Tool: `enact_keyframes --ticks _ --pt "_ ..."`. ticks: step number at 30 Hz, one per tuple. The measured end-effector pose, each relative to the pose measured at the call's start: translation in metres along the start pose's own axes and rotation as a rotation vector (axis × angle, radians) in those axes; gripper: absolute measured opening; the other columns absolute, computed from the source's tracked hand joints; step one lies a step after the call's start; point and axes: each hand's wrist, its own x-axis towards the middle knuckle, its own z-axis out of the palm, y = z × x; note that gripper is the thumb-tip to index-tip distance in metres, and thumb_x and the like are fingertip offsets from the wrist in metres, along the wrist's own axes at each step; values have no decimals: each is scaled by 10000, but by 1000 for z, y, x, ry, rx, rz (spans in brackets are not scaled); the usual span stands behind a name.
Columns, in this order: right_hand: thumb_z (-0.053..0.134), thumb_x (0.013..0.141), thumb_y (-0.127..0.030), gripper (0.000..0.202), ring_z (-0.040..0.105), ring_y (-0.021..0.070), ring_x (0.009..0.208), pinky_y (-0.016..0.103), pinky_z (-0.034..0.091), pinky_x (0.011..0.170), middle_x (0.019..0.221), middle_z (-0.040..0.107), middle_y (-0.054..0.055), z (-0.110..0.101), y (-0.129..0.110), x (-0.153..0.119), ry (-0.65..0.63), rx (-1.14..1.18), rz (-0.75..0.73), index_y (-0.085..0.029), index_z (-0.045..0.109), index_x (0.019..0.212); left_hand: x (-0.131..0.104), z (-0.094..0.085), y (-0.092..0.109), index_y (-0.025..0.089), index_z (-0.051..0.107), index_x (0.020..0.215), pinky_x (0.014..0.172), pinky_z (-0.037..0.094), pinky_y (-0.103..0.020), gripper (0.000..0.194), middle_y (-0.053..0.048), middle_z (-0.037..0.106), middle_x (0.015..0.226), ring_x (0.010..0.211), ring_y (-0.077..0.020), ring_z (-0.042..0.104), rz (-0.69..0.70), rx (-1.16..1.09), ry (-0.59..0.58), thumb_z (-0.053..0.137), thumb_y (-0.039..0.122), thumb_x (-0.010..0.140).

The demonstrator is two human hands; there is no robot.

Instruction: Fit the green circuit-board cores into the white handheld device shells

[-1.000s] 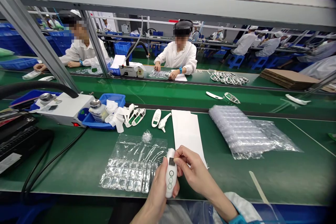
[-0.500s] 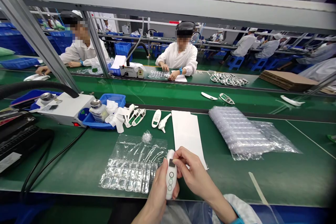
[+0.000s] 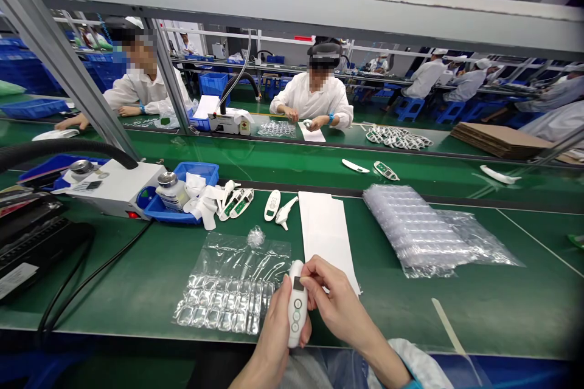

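Observation:
A white handheld device (image 3: 295, 310) with a small dark display and several round buttons stands nearly upright at the front of the table. My left hand (image 3: 275, 323) is wrapped round its lower body. Thumb and fingers of my right hand (image 3: 329, 293) are pinched at the device's upper right edge, beside the display; anything small between them is hidden. Left of my hands lies a clear plastic sheet (image 3: 228, 304) with rows of square clear pieces. Sheets of white paper (image 3: 325, 231) lie just beyond my right hand.
Bubble wrap (image 3: 417, 228) lies at the right. White device shells (image 3: 237, 202) and a blue tray (image 3: 196, 173) with a jar sit back left, near a grey box (image 3: 118, 185). Beyond the green conveyor (image 3: 292, 158), people in white coats work.
My hands and the device look unchanged. White parts on the conveyor have shifted left. The person opposite has lifted a white part off the table.

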Motion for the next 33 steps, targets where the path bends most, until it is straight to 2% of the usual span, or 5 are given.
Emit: enact_keyframes --ticks 17,22,28,30,33 --pt "398 973 -234 164 508 106 623 221 408 536 794 483 -12 2 -2 0 -7 -53 1 -210 480 833 0 -3 -1 149 567 659 374 231 -215 626 20 437 353 326 -84 342 -31 10 -7 345 708 832" --pt "394 973 -255 177 517 123 655 228 426 545 827 496 9 2 -4 -2 -3 -93 -10 -210 494 834 -5 1 3 155 546 683 391 248 -200 618 43 409 361 351 -80 350 25 65 30 308 700 849" --pt "437 961 -339 131 522 109 516 234 428 497 721 509 -28 12 4 0 23 168 99 -220 480 928 0 -3 -1 175 528 725 324 213 -182 505 72 449 480 306 -49 349 124 136 38 457 666 821" --pt "442 957 -356 148 516 103 535 236 432 507 826 544 -1 14 4 3 58 222 93 -225 486 1009 3 -8 -2 177 519 698 311 202 -182 521 64 462 450 283 -52 344 109 160 50 420 671 831" --pt "520 923 -335 189 558 134 731 258 457 640 1100 544 62 13 1 8 36 125 -6 -234 560 1077 2 -16 0 182 520 667 311 214 -192 546 59 445 399 273 -69 346 104 272 46 384 685 828"
